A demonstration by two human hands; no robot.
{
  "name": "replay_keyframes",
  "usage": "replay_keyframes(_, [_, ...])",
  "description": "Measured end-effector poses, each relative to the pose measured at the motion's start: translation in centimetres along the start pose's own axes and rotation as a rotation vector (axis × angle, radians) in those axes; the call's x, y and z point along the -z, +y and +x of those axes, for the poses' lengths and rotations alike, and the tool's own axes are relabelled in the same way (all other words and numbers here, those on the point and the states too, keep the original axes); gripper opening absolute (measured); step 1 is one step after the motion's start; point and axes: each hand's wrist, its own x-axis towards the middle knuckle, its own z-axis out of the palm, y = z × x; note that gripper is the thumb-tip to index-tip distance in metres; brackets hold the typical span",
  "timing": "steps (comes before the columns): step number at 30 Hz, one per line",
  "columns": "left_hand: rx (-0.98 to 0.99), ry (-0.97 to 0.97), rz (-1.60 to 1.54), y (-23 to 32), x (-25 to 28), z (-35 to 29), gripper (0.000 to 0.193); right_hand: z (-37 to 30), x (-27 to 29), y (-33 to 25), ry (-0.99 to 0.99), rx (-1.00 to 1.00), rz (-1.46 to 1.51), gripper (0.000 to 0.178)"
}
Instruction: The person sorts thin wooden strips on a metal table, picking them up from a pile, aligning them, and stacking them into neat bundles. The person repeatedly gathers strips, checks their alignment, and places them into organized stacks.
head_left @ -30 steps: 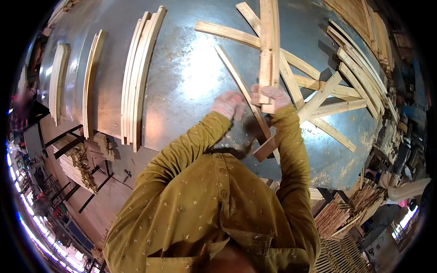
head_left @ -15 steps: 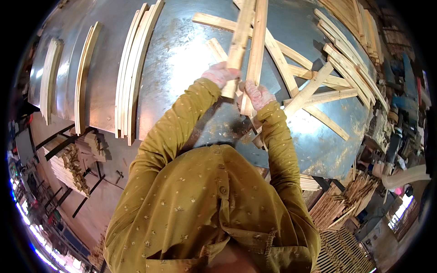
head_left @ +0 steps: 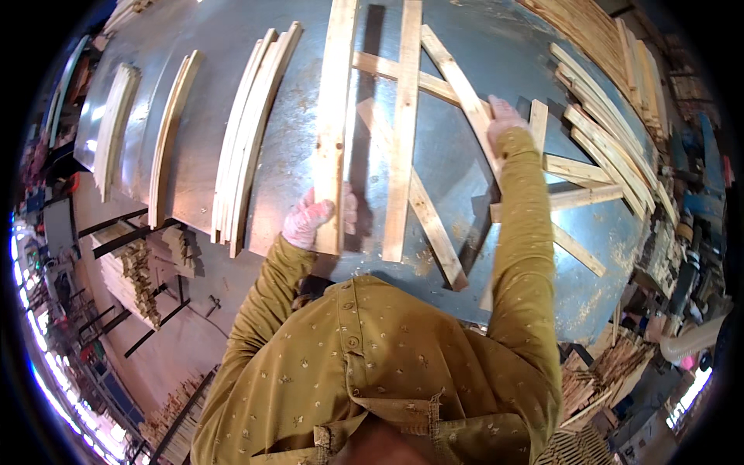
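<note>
My left hand is wrapped round the near end of a long pale wooden strip, its thumb over the top face. That strip points away from me, raised over the metal table. To its right a second long strip lies unheld across other pieces. Farther right, my right hand reaches out with fingers extended, at the right edge of a slanting strip. My forearm covers parts of the strips beneath it. Another slanting strip with a dark end lies between my arms.
On the metal table, strip bundles stand at left, including one stack. Crossed strips and a curved-looking pile lie at right. Cut wood sits on a rack below left, and more wood below right.
My left hand has shifted left with its strip. My right hand has let go of the second strip, now lying on the others, and moved right and away from me.
</note>
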Motion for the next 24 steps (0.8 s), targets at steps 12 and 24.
replay_keyframes(12, [-0.459,-0.534,-0.018,12.8,-2.0,13.4,0.051,-4.0,1.0,5.0,-0.081,0.198,-0.075,0.07])
replay_keyframes(24, [-0.908,0.036,0.207,17.5,-8.4,10.0,0.066,4.1,13.4,8.4,0.629,-0.052,-0.566,0.022])
